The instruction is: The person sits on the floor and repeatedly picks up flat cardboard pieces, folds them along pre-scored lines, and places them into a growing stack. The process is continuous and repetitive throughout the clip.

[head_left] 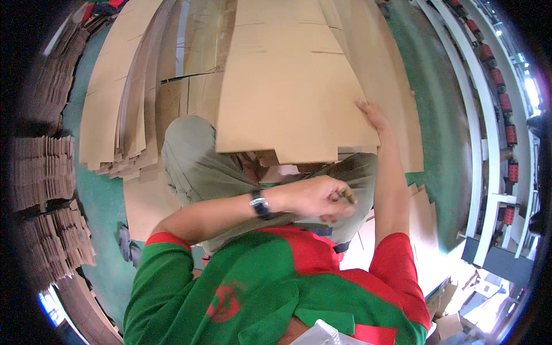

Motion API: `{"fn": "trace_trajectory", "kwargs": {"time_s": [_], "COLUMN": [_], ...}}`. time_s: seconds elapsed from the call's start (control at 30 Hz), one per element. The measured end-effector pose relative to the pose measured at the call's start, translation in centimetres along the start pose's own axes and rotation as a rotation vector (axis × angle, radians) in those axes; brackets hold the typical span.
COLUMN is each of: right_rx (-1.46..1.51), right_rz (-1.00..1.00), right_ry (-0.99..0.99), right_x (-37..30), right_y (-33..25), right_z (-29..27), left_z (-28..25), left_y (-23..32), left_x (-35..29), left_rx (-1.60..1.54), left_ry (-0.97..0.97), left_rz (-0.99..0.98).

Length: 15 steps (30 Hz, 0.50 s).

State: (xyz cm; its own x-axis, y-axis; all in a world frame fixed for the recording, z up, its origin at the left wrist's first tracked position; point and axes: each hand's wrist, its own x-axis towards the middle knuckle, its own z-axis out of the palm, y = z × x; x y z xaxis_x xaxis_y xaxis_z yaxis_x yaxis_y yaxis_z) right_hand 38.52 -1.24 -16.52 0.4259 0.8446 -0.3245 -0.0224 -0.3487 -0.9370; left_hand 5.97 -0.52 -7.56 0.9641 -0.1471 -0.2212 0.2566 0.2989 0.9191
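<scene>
A large flat cardboard sheet (287, 98), with short slits and a notched near edge, lies in front of me over my bent legs. My right hand (375, 118) grips its right edge near the lower corner, with the arm stretched forward. My left hand (322, 198) hovers over my lap, apart from the sheet, its fingers curled in. A small olive-brown thing (347, 196) shows at those fingers; its kind is unclear. On the left wrist is a watch (260, 204) with a dark strap.
Several cardboard sheets (118, 109) lie stacked to the left, and another long sheet (397, 86) lies right of the held one. Bundled cardboard stacks (43, 172) line the far left. A white-railed frame with red rollers (505, 103) runs along the right, beyond the green floor (440, 115).
</scene>
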Motion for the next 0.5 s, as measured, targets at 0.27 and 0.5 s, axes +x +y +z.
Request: {"fn": "trace_trajectory", "kwargs": {"time_s": [0.27,0.5], "right_rx": [0.013,-0.039], "right_rz": [0.016,0.107], "right_ry": [0.023,0.117], "right_x": [-1.2,2.2], "right_y": [8.1,11.1], "right_z": [-4.8,-4.9], "left_z": [-21.2,-27.6], "left_y": [-1.3,-11.8], "left_x": [-2.7,-0.7], "left_rx": [1.066,0.295], "left_ry": [1.425,1.159], "left_rz": [-0.191,-0.475]}}
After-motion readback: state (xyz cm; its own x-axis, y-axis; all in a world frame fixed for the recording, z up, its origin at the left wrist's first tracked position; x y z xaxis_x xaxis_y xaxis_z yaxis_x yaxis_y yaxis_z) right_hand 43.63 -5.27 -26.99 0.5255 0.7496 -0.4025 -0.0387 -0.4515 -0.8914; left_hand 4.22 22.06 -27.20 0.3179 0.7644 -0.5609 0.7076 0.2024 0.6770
